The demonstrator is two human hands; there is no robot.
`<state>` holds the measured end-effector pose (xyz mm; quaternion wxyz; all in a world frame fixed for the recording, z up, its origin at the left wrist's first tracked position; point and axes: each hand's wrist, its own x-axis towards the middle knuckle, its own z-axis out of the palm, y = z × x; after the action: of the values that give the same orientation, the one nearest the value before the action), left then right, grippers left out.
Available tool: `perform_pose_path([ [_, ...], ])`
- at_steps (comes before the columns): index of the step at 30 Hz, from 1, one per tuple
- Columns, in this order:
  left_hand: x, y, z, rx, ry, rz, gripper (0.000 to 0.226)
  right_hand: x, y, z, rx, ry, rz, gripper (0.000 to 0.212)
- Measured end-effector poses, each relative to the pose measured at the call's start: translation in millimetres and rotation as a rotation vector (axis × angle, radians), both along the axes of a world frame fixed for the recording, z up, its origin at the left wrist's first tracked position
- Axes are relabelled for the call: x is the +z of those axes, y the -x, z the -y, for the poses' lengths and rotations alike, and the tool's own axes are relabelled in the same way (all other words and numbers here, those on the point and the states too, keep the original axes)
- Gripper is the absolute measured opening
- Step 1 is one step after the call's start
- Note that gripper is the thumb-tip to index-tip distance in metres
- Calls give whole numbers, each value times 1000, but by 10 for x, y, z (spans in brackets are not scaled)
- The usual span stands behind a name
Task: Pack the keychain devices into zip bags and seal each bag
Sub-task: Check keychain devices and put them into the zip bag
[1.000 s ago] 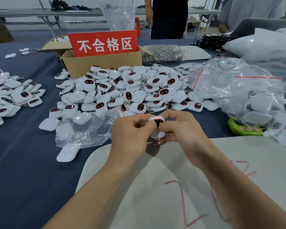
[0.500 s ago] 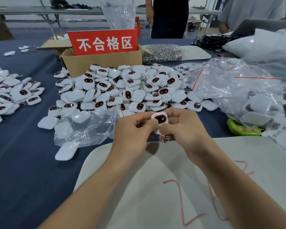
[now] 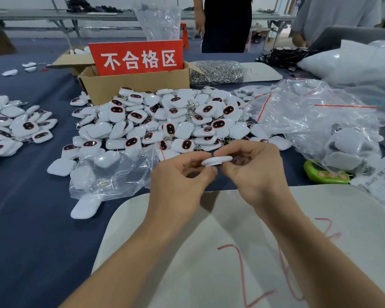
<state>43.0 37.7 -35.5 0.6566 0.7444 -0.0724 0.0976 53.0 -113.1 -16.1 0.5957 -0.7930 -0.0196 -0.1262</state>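
A: What's the pose?
B: Both bare forearms reach in from below and meet in the middle.
A: And the grip?
B: The left hand (image 3: 178,176) and right hand (image 3: 253,172) face each other, fingers (image 3: 188,155) curled, each pinching one edge of the same flat-held keychain device (image 3: 216,160).

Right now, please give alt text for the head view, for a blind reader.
The left hand and right hand pinch one white keychain device; behind it lie a pile of devices, clear zip bags and a cardboard box.
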Motion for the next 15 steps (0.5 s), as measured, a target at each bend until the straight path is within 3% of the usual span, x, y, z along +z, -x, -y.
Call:
perform_pose_path([
  [11,-24,-46,-7,-48,19,-55,17,-17,-15,33,13,121,69,43],
  [15,-15,-36,-8,-27,75,-56,26,-18,-20,29,57,-5,-6,43],
])
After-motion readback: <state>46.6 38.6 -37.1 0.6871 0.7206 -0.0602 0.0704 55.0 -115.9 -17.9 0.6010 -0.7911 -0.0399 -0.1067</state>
